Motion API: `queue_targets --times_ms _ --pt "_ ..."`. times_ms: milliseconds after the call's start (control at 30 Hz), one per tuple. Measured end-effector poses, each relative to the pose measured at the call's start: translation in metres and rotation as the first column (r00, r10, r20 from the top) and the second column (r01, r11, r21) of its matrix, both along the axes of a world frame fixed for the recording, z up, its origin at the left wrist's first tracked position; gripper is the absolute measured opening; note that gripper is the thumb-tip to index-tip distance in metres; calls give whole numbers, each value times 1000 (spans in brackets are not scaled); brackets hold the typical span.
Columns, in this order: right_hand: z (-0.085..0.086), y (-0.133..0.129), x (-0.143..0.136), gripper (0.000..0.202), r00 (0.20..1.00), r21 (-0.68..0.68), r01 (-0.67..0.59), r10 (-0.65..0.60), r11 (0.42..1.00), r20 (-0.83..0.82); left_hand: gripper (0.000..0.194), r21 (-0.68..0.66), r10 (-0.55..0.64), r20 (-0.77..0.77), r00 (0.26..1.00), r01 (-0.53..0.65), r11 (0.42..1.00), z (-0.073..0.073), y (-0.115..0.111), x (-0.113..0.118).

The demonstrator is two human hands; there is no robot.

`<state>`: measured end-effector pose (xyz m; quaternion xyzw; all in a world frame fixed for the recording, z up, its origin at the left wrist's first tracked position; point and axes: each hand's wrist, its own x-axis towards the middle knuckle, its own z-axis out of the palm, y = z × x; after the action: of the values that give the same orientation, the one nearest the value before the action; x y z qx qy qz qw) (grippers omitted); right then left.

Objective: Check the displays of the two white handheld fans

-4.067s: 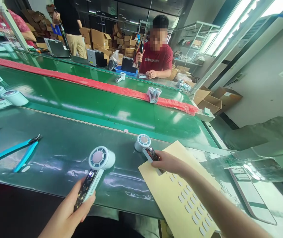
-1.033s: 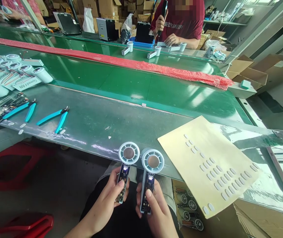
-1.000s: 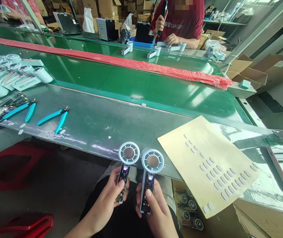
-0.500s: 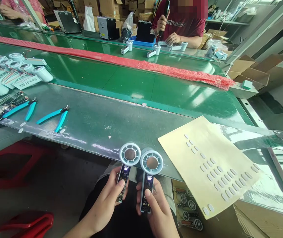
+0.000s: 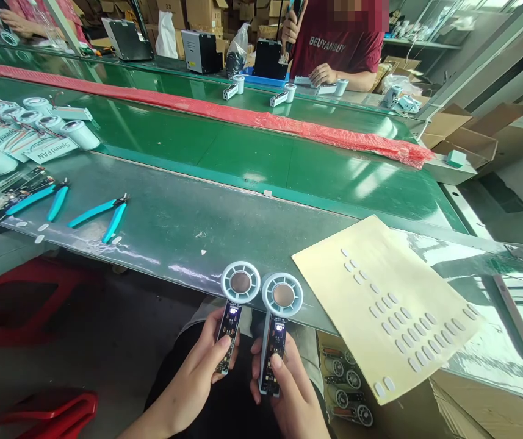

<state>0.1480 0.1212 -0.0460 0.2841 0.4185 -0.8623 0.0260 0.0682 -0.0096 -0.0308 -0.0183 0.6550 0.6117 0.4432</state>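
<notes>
My left hand (image 5: 204, 360) is closed round the handle of a handheld fan (image 5: 240, 282), its thumb on the bare circuit board. A second handheld fan (image 5: 282, 294) sits in my right hand (image 5: 295, 378), the thumb likewise pressed on its board. Both have a round pale-blue head with a coppery disc in the middle, and a small lit display reading about 80 on the handle. The two heads are side by side at the bench edge, above my lap. Right of them lies a cream sheet (image 5: 362, 256) carrying rows of small oval stickers.
Two blue-handled cutters (image 5: 99, 213) (image 5: 39, 200) lie on the bench (image 5: 165, 213) at left, near a pile of white fan parts (image 5: 80, 135). Red bubble wrap (image 5: 224, 111) runs along the green belt. Below right, a box holds several fans (image 5: 353, 379). Across the belt a person (image 5: 334, 55) works.
The right fan has shifted slightly rightward and tilted, widening the gap between the two heads. My left hand has hardly moved. Across the belt, the person's raised hand has come down and leftward.
</notes>
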Motion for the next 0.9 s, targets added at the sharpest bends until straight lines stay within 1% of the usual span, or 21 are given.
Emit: queue_targets --times_ms 133,233,367,433,500,600,667,700,733,800,833,867,900 --pt "0 0 2 49 1000 -9 4 -4 1000 -9 46 -22 2 12 1000 -2 1000 6 0 1" --pt "0 0 4 52 1000 -16 -8 8 1000 -16 51 -45 -5 -17 1000 4 999 8 -1 3" --pt "-1 0 5 51 999 -6 -5 4 1000 -32 57 -81 -34 -39 999 31 996 0 -7 6" --pt "-3 0 4 49 1000 8 -15 15 1000 -13 53 -79 -29 -31 999 26 997 -5 -9 7" --pt "-4 1 3 46 1000 23 -28 28 999 0 47 -38 -24 -15 1000 23 999 -6 -9 5" --pt "3 5 1 36 1000 23 -18 18 1000 -12 40 54 -9 20 1000 8 999 3 -7 2" --pt "13 8 1 31 1000 7 -18 18 1000 -12 36 46 15 -6 1000 -15 999 13 -7 3" --pt "19 9 2 31 1000 23 -17 17 1000 -4 37 23 47 -50 998 -46 999 18 -7 4" --pt "24 9 3 33 1000 76 -8 7 997 15 41 7 86 -100 991 -86 996 23 -9 6" --pt "31 9 8 41 996 247 17 -37 969 76 52 -2 192 -179 965 -195 981 28 -12 11" --pt "33 9 11 47 993 288 12 -45 958 108 56 -14 216 -159 963 -221 975 27 -15 13" --pt "33 8 13 52 990 292 -11 -31 956 139 59 -29 211 -111 971 -216 976 26 -18 14" --pt "33 8 15 54 987 237 -55 17 970 159 60 -51 193 -49 980 -195 979 24 -20 14"
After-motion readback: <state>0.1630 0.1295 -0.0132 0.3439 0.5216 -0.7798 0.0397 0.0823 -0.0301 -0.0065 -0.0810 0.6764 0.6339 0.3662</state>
